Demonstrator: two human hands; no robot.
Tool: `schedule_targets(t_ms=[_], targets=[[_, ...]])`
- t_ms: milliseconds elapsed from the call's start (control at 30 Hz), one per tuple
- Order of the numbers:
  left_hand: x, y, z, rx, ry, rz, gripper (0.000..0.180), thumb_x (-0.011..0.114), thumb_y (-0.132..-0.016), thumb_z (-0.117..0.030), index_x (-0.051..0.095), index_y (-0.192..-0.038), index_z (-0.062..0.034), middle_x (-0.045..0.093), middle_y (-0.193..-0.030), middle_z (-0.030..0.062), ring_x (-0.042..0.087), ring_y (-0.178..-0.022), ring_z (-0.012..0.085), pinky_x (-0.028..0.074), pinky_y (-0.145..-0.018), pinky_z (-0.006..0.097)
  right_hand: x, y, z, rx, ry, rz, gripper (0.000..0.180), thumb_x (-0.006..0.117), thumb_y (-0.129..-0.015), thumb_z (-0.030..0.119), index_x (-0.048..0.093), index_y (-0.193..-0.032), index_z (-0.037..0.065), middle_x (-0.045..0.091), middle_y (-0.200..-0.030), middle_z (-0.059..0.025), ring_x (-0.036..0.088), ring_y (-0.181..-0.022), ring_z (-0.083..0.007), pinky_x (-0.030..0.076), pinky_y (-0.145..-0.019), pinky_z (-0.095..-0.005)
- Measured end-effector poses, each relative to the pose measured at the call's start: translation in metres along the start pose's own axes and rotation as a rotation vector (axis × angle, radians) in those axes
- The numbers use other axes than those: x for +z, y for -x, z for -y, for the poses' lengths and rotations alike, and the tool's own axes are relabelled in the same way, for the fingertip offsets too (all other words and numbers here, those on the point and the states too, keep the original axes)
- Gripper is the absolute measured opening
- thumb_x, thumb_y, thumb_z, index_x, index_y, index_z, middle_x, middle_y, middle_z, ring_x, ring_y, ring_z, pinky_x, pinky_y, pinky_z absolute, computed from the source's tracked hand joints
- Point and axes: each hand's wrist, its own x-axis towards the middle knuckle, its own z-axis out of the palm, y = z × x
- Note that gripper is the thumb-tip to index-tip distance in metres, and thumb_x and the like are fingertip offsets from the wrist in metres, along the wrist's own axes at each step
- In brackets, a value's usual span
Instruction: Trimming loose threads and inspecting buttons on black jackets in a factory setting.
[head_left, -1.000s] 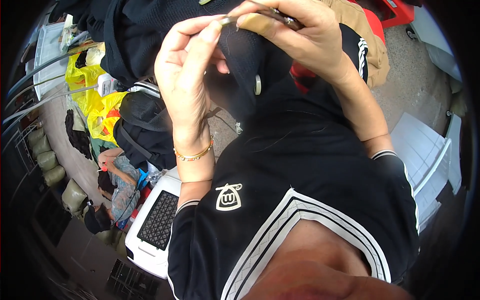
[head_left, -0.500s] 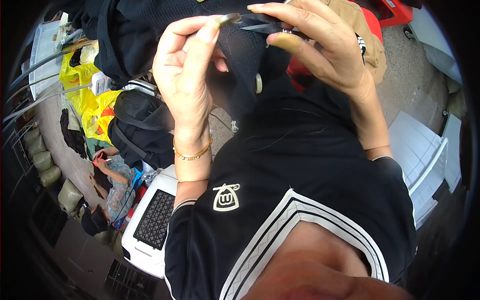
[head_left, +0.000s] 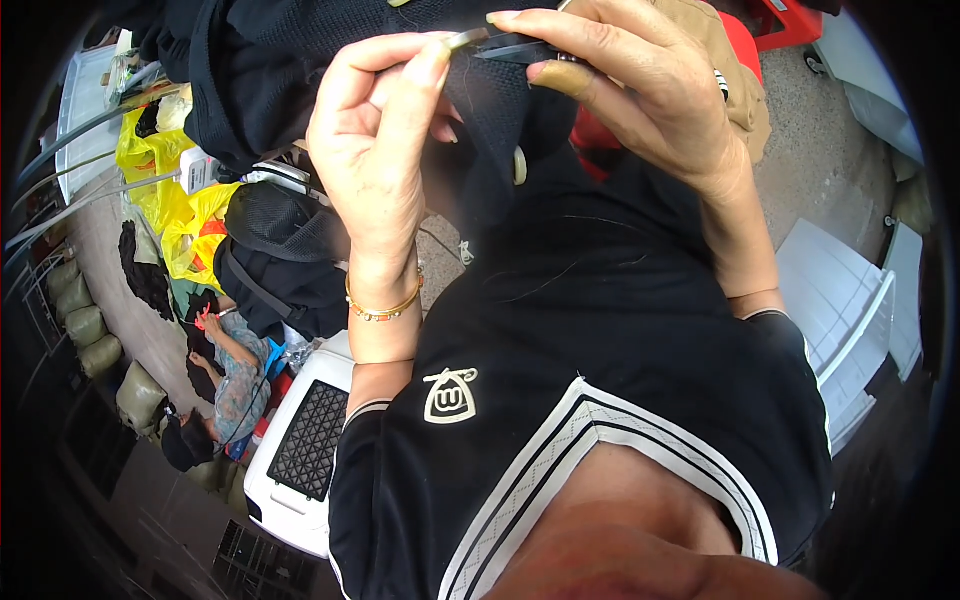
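In the upper middle of the frame, the left hand [head_left: 380,150] and the right hand [head_left: 640,110] are raised close together over a piece of black mesh-like fabric [head_left: 490,120] that hangs down between them. The left thumb and forefinger are pressed together on the upper edge of that cloth, pinching it taut. The right hand's fingers [head_left: 560,78] are clamped on a small dark metal cutting tool, apparently thread snips [head_left: 510,45], whose tips lie at the fabric edge just beside the left fingertips. Whether the blades are open or closed on a thread cannot be told; the tool is too small and partly hidden by the fingers.

A pale round button [head_left: 519,165] shows on the cloth just below the hands, so the piece seems to be a nearly finished garment. A thin loose thread [head_left: 560,270] trails over the person's black short-sleeved shirt with white striped trim [head_left: 600,380], which suggests some trimming is already done. By the look of it the work is in mid-course: the edge in the grip is being cleaned up, and the rest of the garment, out of view above, may still need checking.

In the left of the frame lie a heap of black garments [head_left: 280,250], yellow plastic bags [head_left: 170,200] and a white plastic crate with a black grid panel [head_left: 300,460]. Another person in patterned clothing [head_left: 235,375] sits low at the lower left.
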Motion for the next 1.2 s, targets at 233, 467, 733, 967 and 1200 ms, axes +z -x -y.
schedule_targets(t_ms=[233, 467, 733, 967, 1200], targets=[[-0.001, 0.000, 0.001, -0.012, -0.010, 0.006, 0.016, 0.064, -0.090, -0.008, 0.061, -0.103, 0.0010, 0.067, -0.082, 0.0059, 0.058, -0.060, 0.0052, 0.045, -0.053, 0.016, 0.003, 0.000, -0.004, -0.020, -0.023, 0.003, 0.034, 0.074, -0.077, 0.008, 0.067, -0.110, 0.004, 0.057, -0.075, -0.0071, 0.058, -0.064, -0.0201, 0.046, -0.055, -0.0282], [-0.002, 0.000, 0.003, 0.000, 0.001, 0.031, 0.017, 0.064, -0.090, -0.008, 0.062, -0.104, 0.0010, 0.068, -0.082, 0.0058, 0.058, -0.060, 0.0052, 0.045, -0.053, 0.016, 0.002, 0.001, -0.002, -0.020, -0.028, 0.001, 0.033, 0.075, -0.076, 0.008, 0.067, -0.109, 0.003, 0.057, -0.075, -0.0077, 0.058, -0.064, -0.0203, 0.047, -0.056, -0.0280], [0.000, -0.001, 0.002, -0.004, -0.023, 0.021, 0.016, 0.065, -0.090, -0.008, 0.062, -0.104, 0.0006, 0.068, -0.082, 0.0051, 0.059, -0.060, 0.0048, 0.045, -0.054, 0.016, -0.004, -0.001, 0.000, -0.034, 0.021, 0.051, 0.037, 0.074, -0.077, 0.009, 0.065, -0.113, 0.003, 0.056, -0.078, -0.0082, 0.058, -0.067, -0.0210, 0.047, -0.058, -0.0292], [-0.002, -0.001, 0.005, 0.050, -0.107, 0.030, 0.017, 0.065, -0.090, -0.007, 0.062, -0.104, 0.0008, 0.067, -0.078, 0.0034, 0.058, -0.061, 0.0036, 0.042, -0.054, 0.015, -0.002, -0.004, 0.005, -0.049, 0.117, 0.048, 0.035, 0.074, -0.076, 0.010, 0.066, -0.110, 0.005, 0.056, -0.079, -0.0064, 0.058, -0.068, -0.0213, 0.048, -0.059, -0.0301], [-0.003, 0.000, 0.003, 0.006, -0.058, 0.039, 0.017, 0.065, -0.089, -0.006, 0.062, -0.104, 0.0011, 0.067, -0.082, 0.0047, 0.057, -0.062, 0.0041, 0.044, -0.055, 0.016, -0.004, -0.012, 0.016, 0.242, 0.101, 0.205, 0.032, 0.074, -0.076, 0.009, 0.066, -0.106, 0.004, 0.057, -0.077, -0.0067, 0.059, -0.067, -0.0209, 0.048, -0.058, -0.0297]])
